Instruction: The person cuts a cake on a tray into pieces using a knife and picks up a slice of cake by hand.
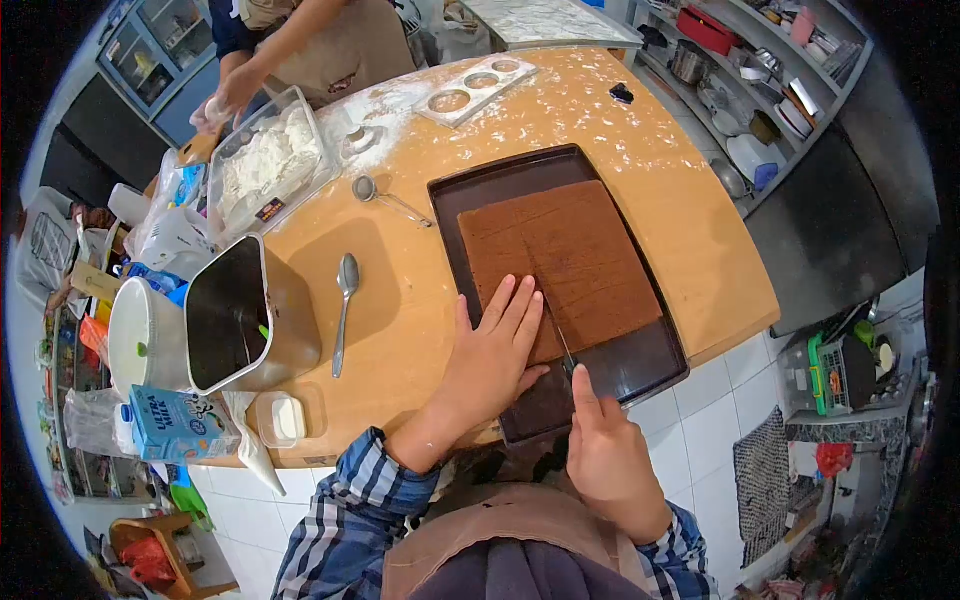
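A flat brown cake (580, 260) lies in a dark baking tray (640, 357) on the wooden table. My left hand (490, 355) rests flat on the cake's near left part, fingers stretched out and pointing away from me. In my right hand (612, 450) is the handle of a knife (558, 330), with the index finger laid along its top. The blade reaches into the cake just right of my left fingers. A thin line runs on from the blade toward the cake's far side.
Left of the tray are a spoon (345, 310), a small strainer (366, 189), a metal container (300, 318), a milk carton (183, 425) and a flour bin (325, 165). A white mould (477, 88) lies at the back. A co-worker's hands (232, 95) are beyond the bin.
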Demonstrator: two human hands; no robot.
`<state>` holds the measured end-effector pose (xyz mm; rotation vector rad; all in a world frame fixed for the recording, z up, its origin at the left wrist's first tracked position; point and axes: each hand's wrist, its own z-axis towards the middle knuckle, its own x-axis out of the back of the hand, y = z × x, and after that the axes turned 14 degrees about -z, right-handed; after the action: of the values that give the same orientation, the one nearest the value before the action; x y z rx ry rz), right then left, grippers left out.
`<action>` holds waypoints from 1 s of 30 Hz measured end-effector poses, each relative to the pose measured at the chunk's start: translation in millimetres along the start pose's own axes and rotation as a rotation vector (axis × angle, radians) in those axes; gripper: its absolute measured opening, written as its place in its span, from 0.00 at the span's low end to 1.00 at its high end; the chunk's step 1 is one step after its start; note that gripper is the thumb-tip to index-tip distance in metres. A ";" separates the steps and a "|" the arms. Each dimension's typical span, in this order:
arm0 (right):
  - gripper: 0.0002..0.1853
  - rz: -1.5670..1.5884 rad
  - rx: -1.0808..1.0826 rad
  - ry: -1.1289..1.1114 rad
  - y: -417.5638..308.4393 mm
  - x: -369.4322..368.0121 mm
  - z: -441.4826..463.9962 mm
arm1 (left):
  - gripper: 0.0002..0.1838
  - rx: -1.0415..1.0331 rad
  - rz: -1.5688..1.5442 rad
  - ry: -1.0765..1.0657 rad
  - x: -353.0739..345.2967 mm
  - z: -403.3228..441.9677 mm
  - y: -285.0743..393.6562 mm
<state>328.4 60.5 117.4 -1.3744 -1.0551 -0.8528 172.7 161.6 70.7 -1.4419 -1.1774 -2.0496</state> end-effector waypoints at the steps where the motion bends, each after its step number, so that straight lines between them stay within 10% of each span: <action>1: 0.29 -0.005 -0.003 -0.008 -1.0 1.2 1.9 | 0.46 -0.005 0.008 0.002 -0.5 -0.2 -0.2; 30: 0.29 -0.062 0.065 0.028 0.0 4.1 23.5 | 0.45 0.021 0.131 0.055 -2.9 3.5 2.3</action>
<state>327.7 84.3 119.1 -1.2776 -1.0997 -0.8734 177.5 162.5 69.5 -1.4052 -1.0510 -1.9688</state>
